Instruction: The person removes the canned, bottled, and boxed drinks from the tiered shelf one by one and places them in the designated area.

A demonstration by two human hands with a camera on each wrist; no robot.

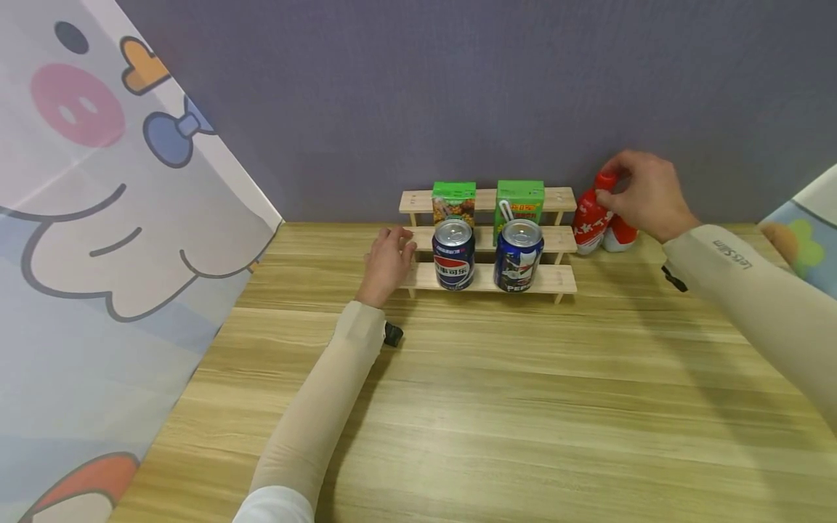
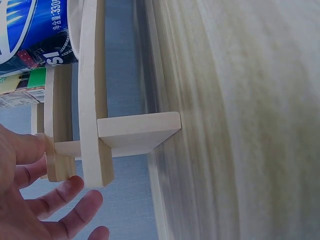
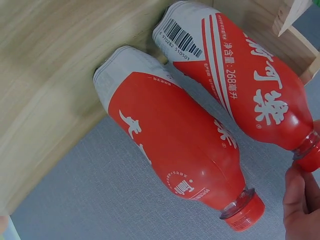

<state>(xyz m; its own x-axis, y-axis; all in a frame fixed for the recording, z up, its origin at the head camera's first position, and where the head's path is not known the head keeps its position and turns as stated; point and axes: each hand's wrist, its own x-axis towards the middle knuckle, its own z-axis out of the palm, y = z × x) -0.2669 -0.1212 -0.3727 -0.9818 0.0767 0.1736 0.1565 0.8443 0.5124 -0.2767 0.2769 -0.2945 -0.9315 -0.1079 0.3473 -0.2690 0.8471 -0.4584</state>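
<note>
A small three-tier wooden rack (image 1: 480,279) stands against the back wall. My left hand (image 1: 387,263) is at its left end, and in the left wrist view the thumb and index finger (image 2: 31,172) pinch the end of a plank while the other fingers spread below. Over on the right, my right hand (image 1: 647,190) pinches the cap of a red cola bottle (image 1: 591,221) beside the rack. A second red bottle (image 3: 175,135) stands close by it. In the head view, the hand and first bottle partly hide that second bottle.
Two blue Pepsi cans, one left (image 1: 453,256) and one right (image 1: 519,258), stand at the front of the rack. Behind them are two green boxes, one left (image 1: 454,202) and one right (image 1: 530,195). A grey panel (image 1: 458,87) rises behind the wooden table (image 1: 523,407).
</note>
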